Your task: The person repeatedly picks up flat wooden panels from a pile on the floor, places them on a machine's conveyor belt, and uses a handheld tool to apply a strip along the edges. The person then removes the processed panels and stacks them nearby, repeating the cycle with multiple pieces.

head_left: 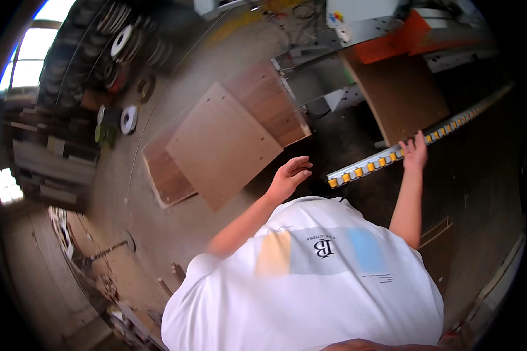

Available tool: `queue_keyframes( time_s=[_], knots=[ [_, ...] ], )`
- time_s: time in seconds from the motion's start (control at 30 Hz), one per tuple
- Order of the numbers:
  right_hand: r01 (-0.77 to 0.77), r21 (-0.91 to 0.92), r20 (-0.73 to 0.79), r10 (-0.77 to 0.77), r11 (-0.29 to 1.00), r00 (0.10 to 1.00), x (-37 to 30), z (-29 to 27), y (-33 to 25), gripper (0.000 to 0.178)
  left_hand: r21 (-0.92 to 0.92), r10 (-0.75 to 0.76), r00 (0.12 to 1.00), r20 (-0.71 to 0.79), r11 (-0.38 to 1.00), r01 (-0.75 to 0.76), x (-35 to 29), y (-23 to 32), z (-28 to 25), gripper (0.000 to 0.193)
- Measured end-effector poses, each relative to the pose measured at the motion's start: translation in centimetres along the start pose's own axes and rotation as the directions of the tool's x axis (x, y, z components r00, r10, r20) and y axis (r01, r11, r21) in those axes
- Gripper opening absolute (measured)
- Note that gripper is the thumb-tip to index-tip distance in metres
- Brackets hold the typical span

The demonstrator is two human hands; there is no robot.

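Note:
My right hand (414, 154) reaches up over a long metal rail with yellow rollers (371, 167), its fingers stretched and apart at the near edge of a brown board (401, 96). Whether the fingertips press on the board or only rest on the rail is hard to tell. That board lies beyond the rail, partly under an orange part of a machine (395, 44). In front of my chest my left hand (290, 177) hangs in the air with loosely bent fingers, thumb apart, holding nothing. It is closest to the corner of a light brown panel (222, 146).
Under the light panel lie wood-grain boards (263, 96), left of the machine. Rolls of edge-banding strip (129, 119) stand at the far left, near racks of more rolls (122, 41). Stacked boards (47, 167) line the left side. Another board (436, 248) stands beside my right elbow.

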State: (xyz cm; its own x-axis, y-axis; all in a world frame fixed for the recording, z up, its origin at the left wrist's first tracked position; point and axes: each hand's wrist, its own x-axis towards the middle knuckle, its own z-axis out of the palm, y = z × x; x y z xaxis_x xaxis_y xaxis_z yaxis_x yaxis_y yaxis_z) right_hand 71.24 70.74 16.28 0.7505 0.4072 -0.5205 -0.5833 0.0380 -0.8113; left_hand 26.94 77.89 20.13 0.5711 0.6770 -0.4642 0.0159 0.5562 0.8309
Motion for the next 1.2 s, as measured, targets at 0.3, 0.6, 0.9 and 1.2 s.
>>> queue_keyframes(
  time_s=[0.3, 0.6, 0.9, 1.2],
  knots=[
    [0.082, -0.438, 0.351, 0.086, 0.895, 0.933, -11.1, 11.6, 8.8, 0.023, 0.526, 0.325, 0.7, -0.636, 0.846, 0.086, -13.0, -0.2, -17.3, 0.039],
    [-0.298, -0.727, 0.399, 0.734, 0.619, 0.55, -25.6, 19.8, 23.0, 0.042, 0.46, 0.141, 0.671, -0.728, 0.825, 0.327, -21.8, -7.7, -27.6, 0.078],
    [-0.273, -0.721, 0.33, 0.662, 0.637, 0.673, -27.7, 12.7, 21.7, 0.034, 0.052, 0.086, 0.83, -0.551, 0.996, -0.069, -20.9, -8.2, -26.2, 0.073],
    [-0.323, -0.696, 0.232, 0.626, 0.641, 0.744, -29.6, 6.4, 15.1, 0.04, 0.018, -0.015, 0.954, -0.298, 1.0, 0.022, -12.8, -4.0, -18.2, 0.073]
  ],
)
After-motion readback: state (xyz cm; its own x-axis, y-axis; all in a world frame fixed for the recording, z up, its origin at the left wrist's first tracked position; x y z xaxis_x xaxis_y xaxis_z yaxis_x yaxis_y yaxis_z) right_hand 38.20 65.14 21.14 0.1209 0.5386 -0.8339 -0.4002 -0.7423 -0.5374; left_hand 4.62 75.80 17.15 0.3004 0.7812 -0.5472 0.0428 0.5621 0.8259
